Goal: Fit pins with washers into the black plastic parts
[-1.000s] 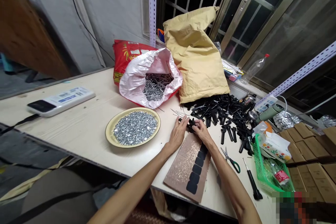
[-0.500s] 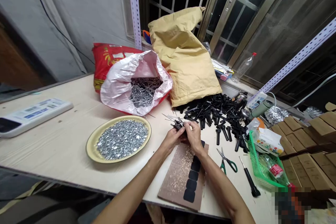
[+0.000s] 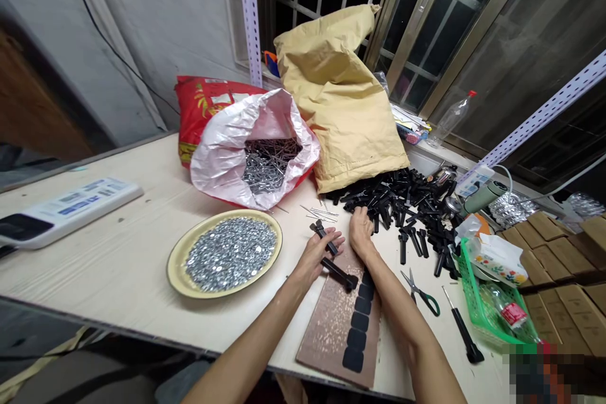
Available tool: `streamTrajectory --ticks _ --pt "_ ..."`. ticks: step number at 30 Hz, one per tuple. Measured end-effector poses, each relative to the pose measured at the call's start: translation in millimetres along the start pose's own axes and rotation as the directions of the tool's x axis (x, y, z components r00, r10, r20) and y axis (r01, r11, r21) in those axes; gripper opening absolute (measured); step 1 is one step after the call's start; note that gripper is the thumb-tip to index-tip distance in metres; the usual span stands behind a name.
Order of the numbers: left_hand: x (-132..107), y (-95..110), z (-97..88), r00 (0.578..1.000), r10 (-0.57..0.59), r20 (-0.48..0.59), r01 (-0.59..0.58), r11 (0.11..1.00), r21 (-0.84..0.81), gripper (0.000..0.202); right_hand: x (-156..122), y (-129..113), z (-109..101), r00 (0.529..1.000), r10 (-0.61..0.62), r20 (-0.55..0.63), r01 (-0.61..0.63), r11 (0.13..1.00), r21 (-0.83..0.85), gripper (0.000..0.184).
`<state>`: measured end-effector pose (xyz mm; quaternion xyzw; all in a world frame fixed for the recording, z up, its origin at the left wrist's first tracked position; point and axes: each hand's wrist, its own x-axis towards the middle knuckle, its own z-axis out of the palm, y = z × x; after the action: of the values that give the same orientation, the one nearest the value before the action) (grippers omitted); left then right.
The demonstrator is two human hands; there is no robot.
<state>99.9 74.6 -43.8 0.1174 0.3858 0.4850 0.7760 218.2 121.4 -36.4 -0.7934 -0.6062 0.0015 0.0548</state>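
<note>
My left hand (image 3: 316, 257) grips a long black plastic part (image 3: 339, 271) that points toward the lower right over a brown card (image 3: 331, 315) with a row of black pads (image 3: 358, 322). A second black part (image 3: 323, 237) sticks up above its fingers. My right hand (image 3: 360, 230) lies palm down at the near edge of a heap of black plastic parts (image 3: 402, 202), its fingers curled among them. A few thin metal pins (image 3: 318, 212) lie just beyond both hands.
A yellow plate of small silver washers (image 3: 226, 252) sits left of the hands. Behind it, a white bag of metal pins (image 3: 265, 161) and a tan sack (image 3: 341, 101). Scissors (image 3: 421, 293), a black tool (image 3: 464, 334) and a green basket (image 3: 487, 303) lie to the right. A white scale (image 3: 66, 208) sits far left.
My hands were together on black parts above the card. Now they have parted: the left holds a long black part over the card, the right has reached to the black heap.
</note>
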Motion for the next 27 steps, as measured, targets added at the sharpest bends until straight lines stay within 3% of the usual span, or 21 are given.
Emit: streamTrajectory --ticks 3,7,10,14,16,18,22,25,27 --pt "-1 3 -0.3 0.996 0.083 -0.013 -0.083 0.996 0.026 0.02 1 3 -11 0.999 0.04 0.001 -0.04 0.999 0.005 0.026" --pt "-2 4 -0.1 0.979 0.202 -0.039 -0.201 0.979 0.019 0.023 -15 7 -30 0.999 -0.025 -0.025 0.027 0.999 0.047 0.02" --pt "-2 4 0.0 0.975 0.218 0.039 -0.218 0.976 -0.01 0.032 -37 4 -38 0.987 -0.149 -0.055 0.156 0.971 0.182 0.019" --pt "-2 6 -2.7 0.966 0.188 0.176 -0.19 0.982 -0.001 0.042 -67 -1 -42 0.922 -0.379 -0.075 0.371 0.813 0.449 0.017" --pt "-3 9 -5.2 0.959 0.254 0.129 -0.258 0.966 0.019 0.045 -82 1 -45 0.922 -0.385 -0.033 0.357 0.814 0.458 0.019" --pt "-3 13 -7.0 0.945 0.323 0.06 -0.324 0.946 0.017 0.046 -98 4 -48 0.928 -0.367 0.067 0.321 0.876 0.36 0.021" --pt "-8 17 -5.1 0.94 0.34 0.035 -0.34 0.94 0.008 0.051 -120 9 -50 0.894 -0.39 0.222 0.35 0.915 0.2 0.037" --pt "-12 18 -1.9 0.957 0.285 0.056 -0.286 0.958 0.028 0.047 -116 14 -53 0.911 -0.375 0.17 0.332 0.914 0.234 0.057" --pt "-13 19 -1.1 0.976 0.208 0.058 -0.21 0.977 0.026 0.039 -103 18 -59 0.956 -0.293 0.024 0.27 0.906 0.325 0.052"
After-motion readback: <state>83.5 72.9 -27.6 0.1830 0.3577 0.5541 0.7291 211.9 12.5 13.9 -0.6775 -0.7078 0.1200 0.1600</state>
